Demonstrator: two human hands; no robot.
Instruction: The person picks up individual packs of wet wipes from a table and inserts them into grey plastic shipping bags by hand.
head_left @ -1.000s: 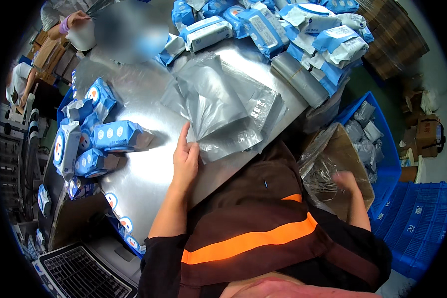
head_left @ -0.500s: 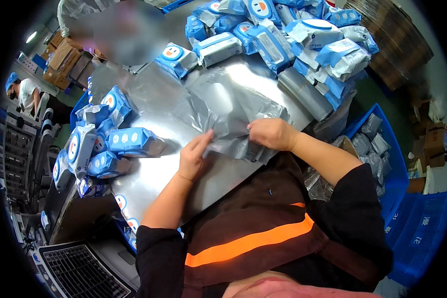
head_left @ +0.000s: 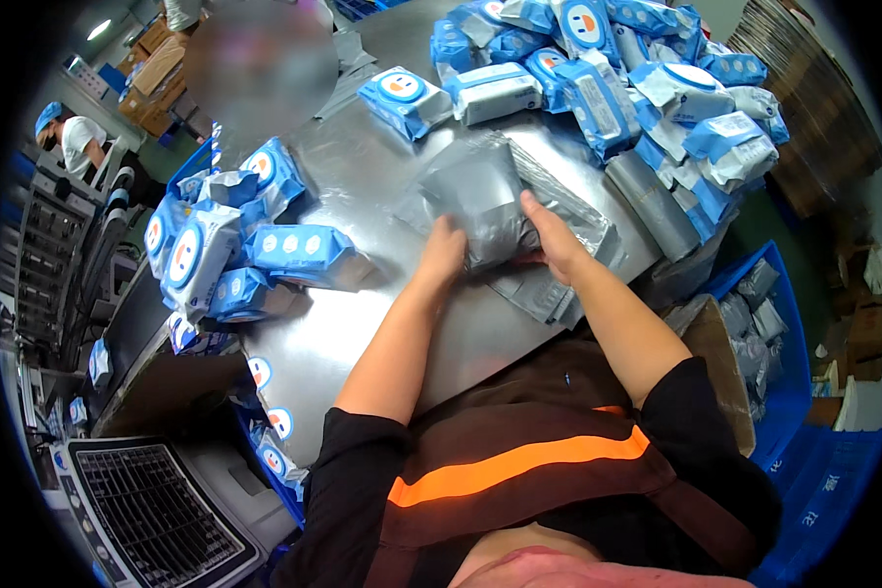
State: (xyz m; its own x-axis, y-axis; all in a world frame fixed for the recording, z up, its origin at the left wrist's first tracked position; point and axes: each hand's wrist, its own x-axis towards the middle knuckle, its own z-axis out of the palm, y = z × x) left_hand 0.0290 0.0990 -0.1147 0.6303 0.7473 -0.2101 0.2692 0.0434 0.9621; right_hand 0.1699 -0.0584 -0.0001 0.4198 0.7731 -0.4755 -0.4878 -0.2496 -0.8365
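A grey plastic mailing bag (head_left: 480, 201), bulging as if something is inside, lies at the middle of the metal table; its contents are hidden. Along its near left edge, my left hand (head_left: 445, 250) is closed with fingers curled into the film. My right hand (head_left: 556, 238) grips the right side, thumb on top and fingers partly hidden beneath. Under and beside it lies a stack of flat grey bags (head_left: 549, 297). Farther right rests a grey roll of film or bags (head_left: 654, 206).
Blue-and-white wipe packs are heaped at the far right (head_left: 598, 108), with a smaller pile (head_left: 206, 255) at the left. A blue crate (head_left: 789, 363) at the right holds grey parcels. A vented machine (head_left: 162, 510) stands lower left. People are beyond the metal table (head_left: 363, 333).
The loose, flat bag between my hands now looks full and plump. My left hand has moved to its near edge, and my right hand has opened from a pinch to a side grip.
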